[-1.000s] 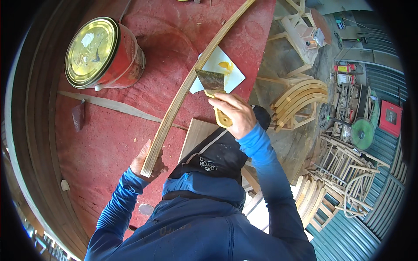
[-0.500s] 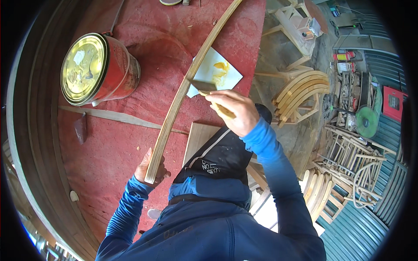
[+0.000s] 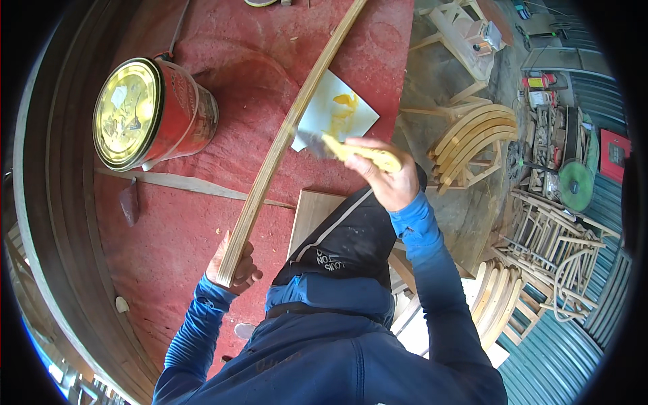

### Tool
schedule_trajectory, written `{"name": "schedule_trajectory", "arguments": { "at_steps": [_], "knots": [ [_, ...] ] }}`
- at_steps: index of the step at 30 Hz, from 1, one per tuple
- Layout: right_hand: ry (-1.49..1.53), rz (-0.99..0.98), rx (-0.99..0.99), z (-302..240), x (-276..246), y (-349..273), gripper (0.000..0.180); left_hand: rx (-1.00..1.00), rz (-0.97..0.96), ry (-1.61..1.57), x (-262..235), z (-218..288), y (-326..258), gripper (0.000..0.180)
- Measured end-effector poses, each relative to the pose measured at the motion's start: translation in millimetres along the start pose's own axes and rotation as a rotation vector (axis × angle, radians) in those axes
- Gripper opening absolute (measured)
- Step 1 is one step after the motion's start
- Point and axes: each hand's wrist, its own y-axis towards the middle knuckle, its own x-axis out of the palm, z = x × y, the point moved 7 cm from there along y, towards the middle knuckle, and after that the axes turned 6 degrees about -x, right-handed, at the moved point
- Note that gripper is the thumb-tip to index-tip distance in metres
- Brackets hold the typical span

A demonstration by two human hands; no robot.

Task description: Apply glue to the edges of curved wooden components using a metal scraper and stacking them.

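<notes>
A long, curved wooden strip (image 3: 273, 165) runs slantwise from the far edge toward me. Its near end rests in my left hand (image 3: 217, 262), fingers curled round it from below. My right hand (image 3: 395, 183) grips a putty knife by its yellow handle (image 3: 379, 158). Motion smears the blade, which is near the strip's right side; whether it touches the wood I cannot tell. Beyond the knife lies a white square sheet (image 3: 361, 120), partly behind the strip, with a smear of yellow paste (image 3: 345, 101) on it.
A red bucket (image 3: 185, 101) with a yellowish lid stands on the red surface (image 3: 202, 209) at left. Long curved dark boards (image 3: 64, 223) line the left side. Stacked curved wooden pieces (image 3: 472, 145) and a pile of wooden frames (image 3: 553, 250) are at right.
My right hand has moved a little to the right and turned, drawing the putty knife's blade away from where it met the strip. My left hand keeps its hold on the strip.
</notes>
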Motion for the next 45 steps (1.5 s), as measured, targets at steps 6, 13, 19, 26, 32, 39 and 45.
{"name": "schedule_trajectory", "arguments": {
  "at_steps": [6,13,19,26,32,39,45],
  "knots": [
    [-0.474,0.147,-0.235,-9,-23,19,0.033,-0.076,-0.114,-0.142,34,-28,1,0.043],
    [-0.647,-0.007,-0.343,30,2,25,0.062,-0.062,-0.24,-0.175,58,-38,0,0.028],
    [-0.729,-0.103,-0.316,41,7,5,0.061,-0.057,-0.298,-0.222,58,-37,1,0.031],
    [-0.697,-0.012,-0.283,22,-9,19,0.062,-0.047,-0.278,-0.159,42,-33,4,0.03],
    [-0.802,-0.167,-0.289,30,3,10,0.066,-0.024,-0.298,-0.139,34,-28,5,0.031],
    [-0.71,-0.056,-0.299,16,-6,18,0.056,-0.04,-0.301,-0.181,32,-29,7,0.037],
    [-0.854,-0.169,-0.358,49,2,10,0.046,-0.024,-0.284,-0.168,28,-28,6,0.032]
  ]
}}
